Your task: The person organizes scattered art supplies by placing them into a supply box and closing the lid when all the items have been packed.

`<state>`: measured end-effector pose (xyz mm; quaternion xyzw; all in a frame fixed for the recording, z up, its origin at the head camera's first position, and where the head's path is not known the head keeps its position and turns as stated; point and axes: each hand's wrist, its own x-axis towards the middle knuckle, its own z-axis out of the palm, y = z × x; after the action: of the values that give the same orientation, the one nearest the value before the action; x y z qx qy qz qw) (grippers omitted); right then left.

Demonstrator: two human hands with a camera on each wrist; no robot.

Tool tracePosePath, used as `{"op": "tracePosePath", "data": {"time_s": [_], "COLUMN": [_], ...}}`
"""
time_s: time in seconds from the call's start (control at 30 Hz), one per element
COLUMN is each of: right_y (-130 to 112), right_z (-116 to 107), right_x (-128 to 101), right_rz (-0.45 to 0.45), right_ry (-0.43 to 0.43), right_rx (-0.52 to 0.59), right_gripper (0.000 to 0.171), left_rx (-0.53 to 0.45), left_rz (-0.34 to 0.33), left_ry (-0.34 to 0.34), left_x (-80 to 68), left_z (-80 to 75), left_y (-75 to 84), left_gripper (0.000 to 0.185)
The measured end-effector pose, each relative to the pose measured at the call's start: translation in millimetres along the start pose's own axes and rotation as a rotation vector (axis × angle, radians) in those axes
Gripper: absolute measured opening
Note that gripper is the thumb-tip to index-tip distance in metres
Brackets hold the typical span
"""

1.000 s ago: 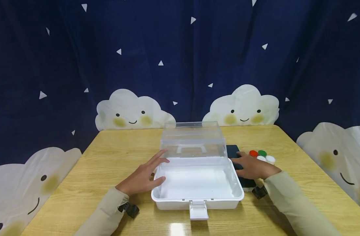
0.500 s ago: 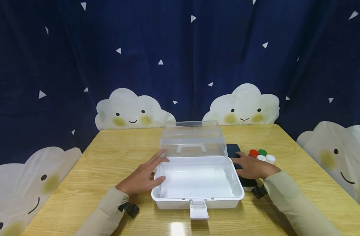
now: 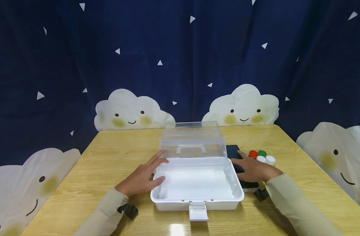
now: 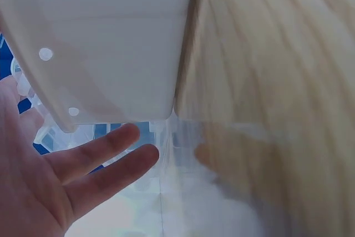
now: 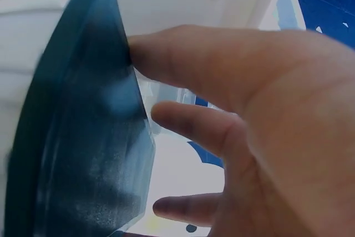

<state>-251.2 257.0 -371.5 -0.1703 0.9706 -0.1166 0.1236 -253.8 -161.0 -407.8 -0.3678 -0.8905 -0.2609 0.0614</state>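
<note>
We see a white plastic case [image 3: 197, 183] standing open in the middle of the wooden counter [image 3: 115, 154], its clear lid [image 3: 191, 139] raised upright at the far side and its latch tab [image 3: 198, 210] hanging over the near edge. The tray of the case shows a bare white floor. We can read no brand, label or writing on the case, on the lid or on anything else on the counter.

Our left hand [image 3: 142, 177] lies against the left wall of the case with its fingers straight and spread, the fingertips reaching the corner where the lid meets the tray; in the left wrist view the same hand [image 4: 61, 184] is flat and holds nothing. Our right hand [image 3: 253, 168] rests palm down on a dark teal flat object [image 3: 233, 151] that lies just beside the right wall of the case. In the right wrist view the fingers [image 5: 216, 76] are laid over the edge of that dark object [image 5: 83, 154], only loosely bent, and we cannot tell whether they grip it or merely press on it. The two hands are well apart, one on each side of the case.

Near the right hand, further out on the counter, stands a small cluster of pots with a red cap [image 3: 253, 153], a green cap [image 3: 262, 152] and two white caps [image 3: 266, 159]. Behind the counter hangs a dark blue curtain [image 3: 180, 59] printed with white triangles and smiling clouds. Both forearms wear beige sleeves [image 3: 289, 200].
</note>
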Motion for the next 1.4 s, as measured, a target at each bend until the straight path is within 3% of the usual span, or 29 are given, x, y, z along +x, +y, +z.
{"op": "tracePosePath", "data": {"time_s": [0.27,0.4,0.63,0.93,1.4], "right_y": [-7.6,-9.1,-8.1,-14.1,-13.1], "right_z": [-1.1,-1.4,1.5,-1.6,5.6], "right_x": [-13.0,-22.3,-29.0,-27.7,-20.1], "right_rz": [0.070,0.063,0.008,0.061,0.104], "right_ry": [-0.023,-0.049,-0.081,-0.106,-0.003], "right_rx": [-0.019,-0.001,0.066,0.066,-0.001], "right_gripper": [0.087,0.089,0.093,0.099,0.095], "left_rx": [0.063,0.070,0.053,0.018,0.008], "left_rz": [0.014,0.021,0.041,0.027,0.035], "left_ry": [0.019,0.026,0.036,0.030,0.035], "left_x": [0.3,1.7,3.2,5.0,12.2], "left_z": [0.8,3.2,5.8,6.5,4.3], "left_y": [0.4,-0.3,-2.5,-5.9,-4.8], "left_gripper": [0.050,0.050,0.050,0.047,0.045]}}
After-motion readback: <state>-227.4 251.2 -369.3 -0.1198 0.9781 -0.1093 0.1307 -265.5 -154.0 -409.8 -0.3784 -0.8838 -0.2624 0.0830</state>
